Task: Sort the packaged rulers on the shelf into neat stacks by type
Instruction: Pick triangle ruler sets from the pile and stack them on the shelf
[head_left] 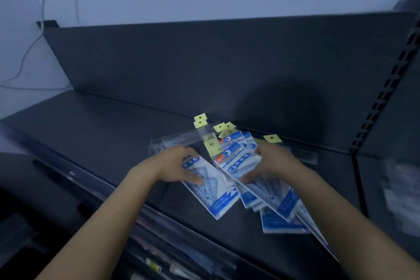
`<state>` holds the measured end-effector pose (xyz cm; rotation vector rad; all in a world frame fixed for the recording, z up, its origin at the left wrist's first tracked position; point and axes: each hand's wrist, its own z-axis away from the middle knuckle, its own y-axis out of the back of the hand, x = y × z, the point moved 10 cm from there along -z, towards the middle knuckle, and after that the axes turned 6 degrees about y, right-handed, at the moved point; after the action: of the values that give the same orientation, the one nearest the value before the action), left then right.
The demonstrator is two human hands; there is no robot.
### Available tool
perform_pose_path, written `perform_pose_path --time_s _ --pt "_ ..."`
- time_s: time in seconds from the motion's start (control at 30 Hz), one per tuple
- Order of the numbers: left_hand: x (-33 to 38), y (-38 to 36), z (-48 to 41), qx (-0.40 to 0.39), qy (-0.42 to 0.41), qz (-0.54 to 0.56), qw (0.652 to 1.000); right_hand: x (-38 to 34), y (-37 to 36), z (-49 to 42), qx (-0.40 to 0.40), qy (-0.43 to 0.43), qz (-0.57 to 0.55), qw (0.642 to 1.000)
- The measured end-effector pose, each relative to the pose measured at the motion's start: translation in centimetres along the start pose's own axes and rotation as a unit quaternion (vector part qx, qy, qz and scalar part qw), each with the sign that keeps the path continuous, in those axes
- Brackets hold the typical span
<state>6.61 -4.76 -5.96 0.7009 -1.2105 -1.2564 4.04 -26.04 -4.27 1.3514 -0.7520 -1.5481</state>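
Observation:
A loose pile of packaged rulers lies on the dark shelf (109, 134). My left hand (176, 163) grips one blue-and-white geometric set pack (214, 198) by its upper end. My right hand (270, 163) holds another blue-and-white geometric set pack (241, 161), thumb under it, on top of several more of the same kind (277, 223). Behind them lie clear straight-ruler packs with yellow hang tabs (201, 120), and another yellow tab (272, 138) shows past my right hand.
The shelf's back panel (204, 63) rises just behind the pile. A slotted upright (384, 95) stands at the right, with blurred packs (402, 191) beyond it. Lower shelves with goods (159, 263) sit below the front edge. Cables (43, 7) hang on the wall at left.

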Motion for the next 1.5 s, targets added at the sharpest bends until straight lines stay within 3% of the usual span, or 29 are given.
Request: perform_pose_path --time_s 0.13,0.33,0.47,0.53,0.67,0.87,1.0,1.5 --pt "-0.6 1.1 -3.4 -0.004 -0.044 -0.008 0.999 -0.4 1.6 -1.2 0.062 -0.032 0.037 0.997" --pt "1.7 4.5 -6.9 0.083 -0.195 -0.026 0.977 -0.5 2.0 -0.9 0.163 -0.088 -0.011 0.983" --pt "4.3 2.5 -8.2 0.034 -0.308 -0.103 0.945 -1.4 2.9 0.3 0.241 -0.114 -0.052 0.962" --pt "4.6 1.4 -9.0 -0.007 -0.317 -0.107 0.942 -1.9 2.4 0.8 0.238 -0.132 -0.053 0.961" --pt "4.9 1.5 -10.4 -0.024 -0.319 -0.131 0.938 -1.5 -0.4 1.8 0.126 -0.203 -0.010 0.971" --pt "5.0 2.7 -11.4 -0.057 -0.327 -0.072 0.941 -0.8 1.0 5.5 0.203 -0.231 -0.068 0.949" --pt "4.9 3.9 -10.7 -0.075 -0.319 -0.052 0.943 -0.8 2.1 7.5 0.212 -0.210 -0.084 0.951" --pt "9.5 11.8 -5.1 0.077 -0.350 0.134 0.924 2.6 6.3 15.0 0.314 -0.161 -0.113 0.929"
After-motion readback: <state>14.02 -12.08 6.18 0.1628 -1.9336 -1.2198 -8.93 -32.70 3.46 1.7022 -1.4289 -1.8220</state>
